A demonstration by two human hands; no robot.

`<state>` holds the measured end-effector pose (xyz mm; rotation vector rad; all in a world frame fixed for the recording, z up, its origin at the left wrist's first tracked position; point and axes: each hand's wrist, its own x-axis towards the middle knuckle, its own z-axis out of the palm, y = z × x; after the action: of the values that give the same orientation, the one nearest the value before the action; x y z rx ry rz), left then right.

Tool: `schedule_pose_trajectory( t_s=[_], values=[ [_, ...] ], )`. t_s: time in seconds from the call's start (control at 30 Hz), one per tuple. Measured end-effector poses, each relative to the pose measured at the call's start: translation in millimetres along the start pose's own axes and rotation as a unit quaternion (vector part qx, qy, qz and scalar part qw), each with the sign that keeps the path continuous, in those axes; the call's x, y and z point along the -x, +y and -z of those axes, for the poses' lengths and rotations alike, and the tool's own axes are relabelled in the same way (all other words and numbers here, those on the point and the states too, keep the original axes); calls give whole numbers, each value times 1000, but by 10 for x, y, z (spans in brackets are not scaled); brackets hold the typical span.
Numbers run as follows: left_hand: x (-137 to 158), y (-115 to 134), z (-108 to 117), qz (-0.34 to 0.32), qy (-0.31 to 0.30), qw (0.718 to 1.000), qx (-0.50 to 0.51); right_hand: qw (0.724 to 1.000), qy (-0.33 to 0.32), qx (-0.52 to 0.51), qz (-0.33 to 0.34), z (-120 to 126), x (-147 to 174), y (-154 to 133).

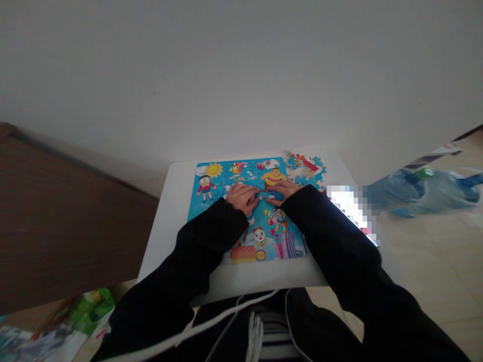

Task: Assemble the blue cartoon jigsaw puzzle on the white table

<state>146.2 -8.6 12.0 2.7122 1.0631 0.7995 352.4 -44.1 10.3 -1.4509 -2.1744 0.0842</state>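
A blue cartoon jigsaw puzzle (211,203) lies flat on a small white table, showing a sun, balloons and several characters. My left hand (241,197) rests over its middle, fingers drawn together with the tips low on the picture; whatever they pinch is too small to make out. From the right, my right hand (283,191) touches the same area, thumb and forefinger apart around a patch of blue puzzle. The fingertips of both hands nearly meet. Under my hands, part of the puzzle is hidden.
Loose jigsaw pieces (307,168) are heaped at the table's back right corner. A phone-like bright screen (349,208), partly blurred out, lies by my right forearm. The white table (166,201) stands against a wall (241,80). Plastic-wrapped bottles (426,188) are on the right; a white cable (211,322) crosses my lap.
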Motion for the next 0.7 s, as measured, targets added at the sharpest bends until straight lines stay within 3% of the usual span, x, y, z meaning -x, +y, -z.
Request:
schedule_pose_trajectory(
  t_s=[0.17, 0.43, 0.57, 0.7],
  values=[
    [5, 17, -19, -20, -23, 1000, 3, 999, -23, -5, -30, 100, 52, 107],
    [-22, 109, 43, -32, -167, 985, -26, 997, -48, -13, -55, 176, 46, 81],
    [-25, 122, 50, -22, -177, 984, -26, 997, -58, -10, -49, 240, 27, 36],
    [-14, 113, 51, -24, -143, 989, -22, 997, -68, -9, -48, 308, -3, -4]
  ],
)
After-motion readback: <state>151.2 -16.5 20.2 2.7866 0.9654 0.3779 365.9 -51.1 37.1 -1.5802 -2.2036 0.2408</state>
